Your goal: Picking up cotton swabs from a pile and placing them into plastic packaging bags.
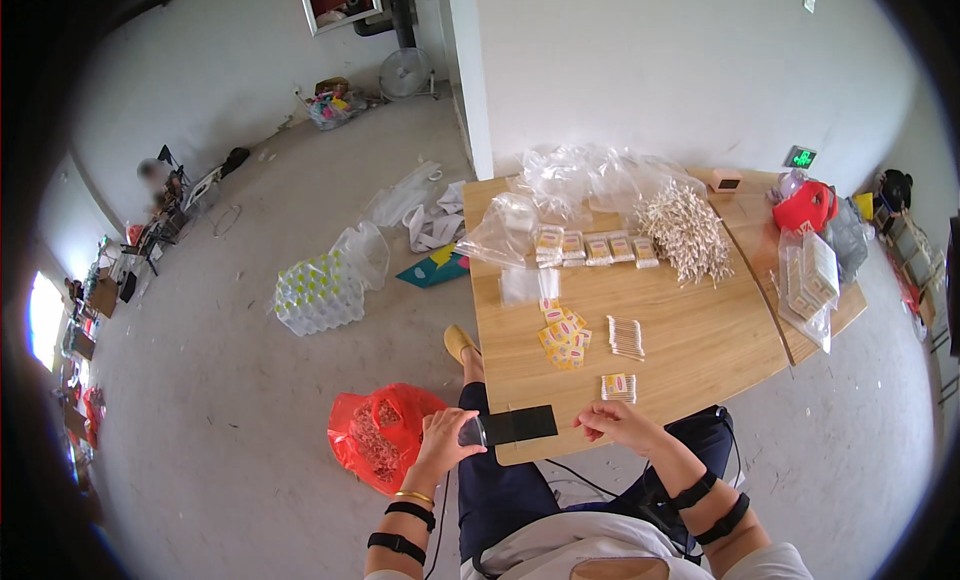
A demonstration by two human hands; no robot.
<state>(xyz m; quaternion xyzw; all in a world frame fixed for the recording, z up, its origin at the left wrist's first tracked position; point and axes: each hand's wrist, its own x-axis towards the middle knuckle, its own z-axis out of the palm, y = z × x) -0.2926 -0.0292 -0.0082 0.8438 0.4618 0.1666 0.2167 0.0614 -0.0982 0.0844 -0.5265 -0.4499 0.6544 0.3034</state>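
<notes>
At the table's near left corner, my left hand [445, 442] has thumb and fingers closed around a dark, round-edged object [472, 432]. That object meets a flat black rectangular slab [520, 424] jutting over the table edge; whether they are joined I cannot tell. My right hand [618, 425] is at the near edge with fingers curled together; anything pinched in them is too small to make out. Just beyond it lies a small pack of cotton swabs [618, 388] with a yellow-and-white card. Farther off are a short row of loose cotton swabs [626, 338] and a spread of yellow printed cards [565, 338].
On the wooden table [700, 330], a large heap of cotton swabs [685, 235], several packed bundles [598, 248] and clear plastic bags [580, 180] lie at the back. A red plastic bag [385, 435] and bagged green-capped bottles [320, 290] rest on the floor left.
</notes>
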